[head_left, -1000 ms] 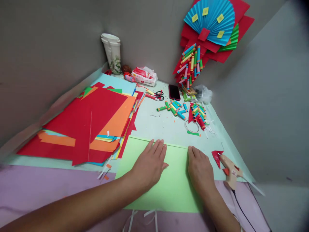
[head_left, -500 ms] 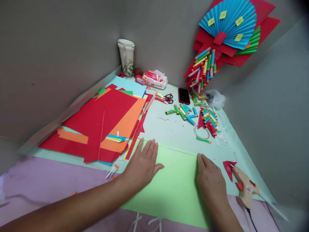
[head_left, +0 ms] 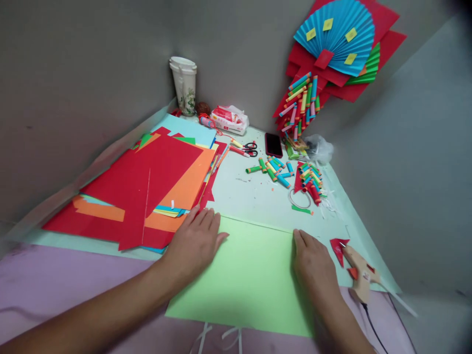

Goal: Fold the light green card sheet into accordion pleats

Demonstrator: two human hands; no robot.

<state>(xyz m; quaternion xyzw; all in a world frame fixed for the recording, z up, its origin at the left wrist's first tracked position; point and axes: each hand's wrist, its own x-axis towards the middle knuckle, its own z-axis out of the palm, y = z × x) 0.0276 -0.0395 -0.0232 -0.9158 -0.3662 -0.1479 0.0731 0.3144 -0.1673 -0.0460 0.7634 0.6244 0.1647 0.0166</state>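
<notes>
A light green sheet of paper [head_left: 247, 275] lies in front of me, with a thin line running along its far edge. My left hand [head_left: 197, 241] rests flat over the sheet's far left corner, fingers stretched out and thumb apart. Its fingertips reach the stack of coloured paper [head_left: 162, 167]. At the far right corner, my right hand [head_left: 313, 260] is closed on the sheet's right edge, fingers together; its thumb is hidden. To the right of that hand, a beige glue gun [head_left: 363, 275] lies with its nozzle on a red scrap [head_left: 339, 250].
Small rolled paper tubes [head_left: 276, 169] lie mid-table near scissors [head_left: 250, 149] and a phone [head_left: 273, 145]. More tubes [head_left: 311, 179] sit beside a wire ring [head_left: 299, 198]. A cup [head_left: 184, 88] and tissue pack [head_left: 230, 119] stand behind; a red-and-blue paper fan decoration [head_left: 339, 39] leans against the wall.
My left hand has slid left along the sheet's far edge to its corner. My right hand stays at the right edge. The whole view has shifted slightly.
</notes>
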